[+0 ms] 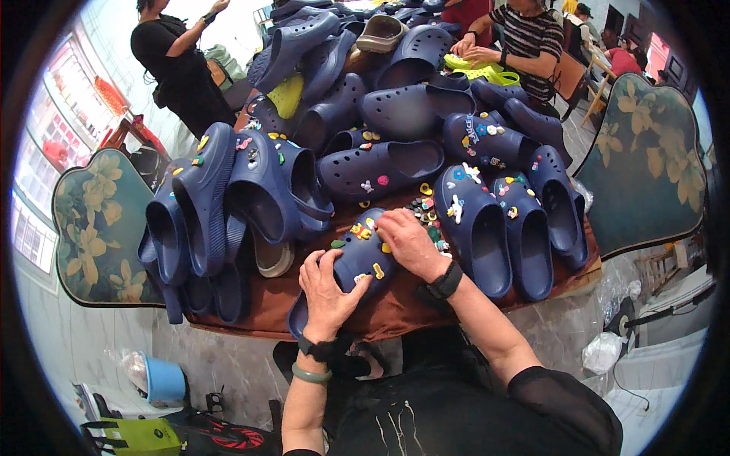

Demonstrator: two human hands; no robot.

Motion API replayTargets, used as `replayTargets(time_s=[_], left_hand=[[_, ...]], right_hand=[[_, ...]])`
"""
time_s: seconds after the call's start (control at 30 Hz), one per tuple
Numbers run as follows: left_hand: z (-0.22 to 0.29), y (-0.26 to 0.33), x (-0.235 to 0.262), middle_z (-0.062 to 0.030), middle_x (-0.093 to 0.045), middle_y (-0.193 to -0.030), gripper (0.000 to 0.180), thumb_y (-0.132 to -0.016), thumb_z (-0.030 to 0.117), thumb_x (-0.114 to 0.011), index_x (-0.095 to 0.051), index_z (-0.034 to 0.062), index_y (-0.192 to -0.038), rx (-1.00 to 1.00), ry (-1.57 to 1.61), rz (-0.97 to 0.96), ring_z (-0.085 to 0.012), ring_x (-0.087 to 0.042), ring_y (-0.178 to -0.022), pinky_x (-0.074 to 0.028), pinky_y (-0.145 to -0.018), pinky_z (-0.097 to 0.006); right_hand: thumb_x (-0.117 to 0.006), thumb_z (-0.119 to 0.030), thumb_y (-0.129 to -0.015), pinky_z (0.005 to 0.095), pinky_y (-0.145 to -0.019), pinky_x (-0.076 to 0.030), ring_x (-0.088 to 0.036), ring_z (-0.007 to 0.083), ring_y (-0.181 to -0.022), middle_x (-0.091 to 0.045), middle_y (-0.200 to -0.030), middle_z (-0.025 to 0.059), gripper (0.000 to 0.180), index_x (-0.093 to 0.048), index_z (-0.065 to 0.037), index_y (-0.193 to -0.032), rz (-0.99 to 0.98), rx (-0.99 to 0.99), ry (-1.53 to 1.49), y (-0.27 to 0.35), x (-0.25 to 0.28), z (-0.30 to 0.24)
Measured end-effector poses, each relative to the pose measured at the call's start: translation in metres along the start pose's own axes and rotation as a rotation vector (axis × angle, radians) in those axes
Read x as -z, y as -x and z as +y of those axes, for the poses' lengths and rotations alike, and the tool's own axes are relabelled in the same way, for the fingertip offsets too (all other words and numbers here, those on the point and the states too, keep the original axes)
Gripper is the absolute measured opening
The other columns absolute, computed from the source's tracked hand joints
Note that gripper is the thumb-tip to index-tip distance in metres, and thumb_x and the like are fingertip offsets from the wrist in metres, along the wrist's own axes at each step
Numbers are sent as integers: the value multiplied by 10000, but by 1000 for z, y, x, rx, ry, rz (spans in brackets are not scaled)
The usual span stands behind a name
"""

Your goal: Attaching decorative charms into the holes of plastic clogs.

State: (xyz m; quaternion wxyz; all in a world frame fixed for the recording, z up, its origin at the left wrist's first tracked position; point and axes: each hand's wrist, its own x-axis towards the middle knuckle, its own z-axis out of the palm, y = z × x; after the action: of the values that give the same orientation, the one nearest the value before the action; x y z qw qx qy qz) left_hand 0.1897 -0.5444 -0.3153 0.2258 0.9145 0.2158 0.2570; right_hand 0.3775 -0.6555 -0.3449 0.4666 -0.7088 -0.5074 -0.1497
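Foam clog (pixel 351 262), navy, lies toe-away at the near edge of the brown-covered table (pixel 395 308), and I have it in both hands. My left hand (pixel 328 292) is wrapped around its heel end, fingers closed over the upper; my right hand (pixel 408 242) rests on the toe, fingertips pinched down at one of the small coloured charms (pixel 363 232) there, though I cannot tell whether anything is held between them. I judge the shoe light, springy and a little slick, so gripping around the heel, where the left hand sits, looks the surest hold; the charms look small and easy to drop. Just beyond the right hand lies a loose scatter of more charms (pixel 424 207). Past that, and to both sides of my grip, navy clogs (pixel 395 114) are heaped high. Floral chair backs (pixel 642 163) flank the table; two other people stand or sit at the far side. Pale tiled floor (pixel 91 334) shows below.
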Motion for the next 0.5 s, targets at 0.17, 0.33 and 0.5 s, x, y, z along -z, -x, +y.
replayTargets(time_s=[0.17,0.33,0.5], left_hand=[[3,11,5,-148,-481,-1218,485,-796,306,-766,-564,97,-1184,-54,118,-15,-338,-449,-1180,-335,-1021,-469],[13,12,-9,-132,-509,-1193,286,-906,223,-649,-577,86,-1146,36,78,90,-317,-451,-1178,-303,-1027,-457],[2,12,-5,-125,-515,-1202,260,-901,214,-646,-584,91,-1122,23,201,46,-306,-449,-1185,-294,-1037,-446]], right_hand=[[-668,-179,-889,427,-788,-477,-549,301,-879,-544,-868,113,155,-576,-57,-858,-125,56,263,1,-6,-5],[-700,-214,-864,419,-663,-482,-591,290,-743,-556,-747,97,232,-567,-75,-735,-47,1,188,3,-7,-4],[-718,-137,-847,427,-630,-466,-591,308,-714,-556,-707,109,246,-536,-66,-698,59,-125,43,13,-7,1]])
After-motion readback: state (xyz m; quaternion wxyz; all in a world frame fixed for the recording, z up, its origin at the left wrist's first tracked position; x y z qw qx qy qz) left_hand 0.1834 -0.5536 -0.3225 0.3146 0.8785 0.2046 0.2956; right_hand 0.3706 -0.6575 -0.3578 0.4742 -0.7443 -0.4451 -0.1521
